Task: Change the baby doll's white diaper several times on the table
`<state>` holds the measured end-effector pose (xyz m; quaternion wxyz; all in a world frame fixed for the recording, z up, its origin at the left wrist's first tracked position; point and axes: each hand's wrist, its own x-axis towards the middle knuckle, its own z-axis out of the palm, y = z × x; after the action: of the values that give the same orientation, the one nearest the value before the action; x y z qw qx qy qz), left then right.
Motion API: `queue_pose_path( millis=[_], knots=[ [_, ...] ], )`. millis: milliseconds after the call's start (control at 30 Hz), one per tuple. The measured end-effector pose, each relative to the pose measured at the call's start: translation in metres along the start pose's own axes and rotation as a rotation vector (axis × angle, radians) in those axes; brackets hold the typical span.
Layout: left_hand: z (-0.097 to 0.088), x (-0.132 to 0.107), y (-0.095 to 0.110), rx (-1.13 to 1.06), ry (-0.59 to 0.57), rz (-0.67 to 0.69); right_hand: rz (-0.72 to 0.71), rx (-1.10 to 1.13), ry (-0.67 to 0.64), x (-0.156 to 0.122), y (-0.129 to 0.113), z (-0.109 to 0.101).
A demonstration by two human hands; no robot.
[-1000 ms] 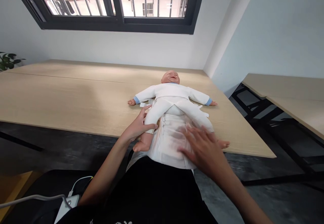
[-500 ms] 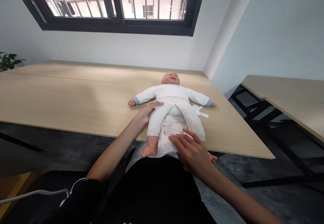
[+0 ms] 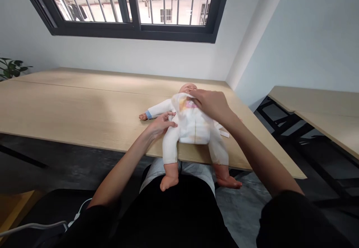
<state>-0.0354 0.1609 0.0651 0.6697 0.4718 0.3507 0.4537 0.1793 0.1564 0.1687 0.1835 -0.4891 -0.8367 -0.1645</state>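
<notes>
A baby doll (image 3: 169,143) in a white suit with blue cuffs lies on its back, its bare feet hanging over the table's near edge. Between its legs a diaper (image 3: 194,128) is folded up over the front of its body, with a coloured print at the top. My right hand (image 3: 211,106) is closed on the diaper's upper edge near the doll's chin, and it covers the doll's right-side arm in the picture. My left hand (image 3: 164,124) touches the doll's hip at the diaper's side, fingers apart. White diaper tabs (image 3: 223,132) stick out at the right hip.
The wooden table (image 3: 112,106) reaches back to the wall below a barred window (image 3: 134,27). A second table (image 3: 308,98) with a black frame stands at the right. A plant (image 3: 12,68) shows at the far left, and a white cable (image 3: 36,225) at lower left.
My right hand has swung the diaper's front panel up from between the legs onto the doll's belly and chest. My left hand has stayed at the hip, its fingers shifting slightly.
</notes>
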Motion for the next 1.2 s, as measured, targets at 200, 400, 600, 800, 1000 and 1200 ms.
queue_pose_path(
  millis=[200,400,600,800,1000,1200],
  knots=[
    [-0.009,-0.004,-0.002,0.064,0.007,-0.058,0.055,0.392,-0.288,0.046,0.035,0.067],
    [0.011,-0.033,0.012,0.683,0.387,0.33,0.216,0.468,-0.162,0.03,0.05,0.088],
    [0.055,-0.041,0.029,1.153,-0.316,0.625,0.266,0.54,-0.019,0.028,0.054,0.096],
    [0.064,0.021,0.02,1.169,-0.594,0.576,0.34,0.464,0.121,-0.006,0.083,0.084],
    [0.061,0.064,0.027,1.126,-0.608,0.482,0.501,0.421,0.065,-0.1,0.105,0.066],
    [0.059,0.092,0.03,1.051,-0.563,0.387,0.376,0.407,-0.009,-0.166,0.098,0.08]
  ],
)
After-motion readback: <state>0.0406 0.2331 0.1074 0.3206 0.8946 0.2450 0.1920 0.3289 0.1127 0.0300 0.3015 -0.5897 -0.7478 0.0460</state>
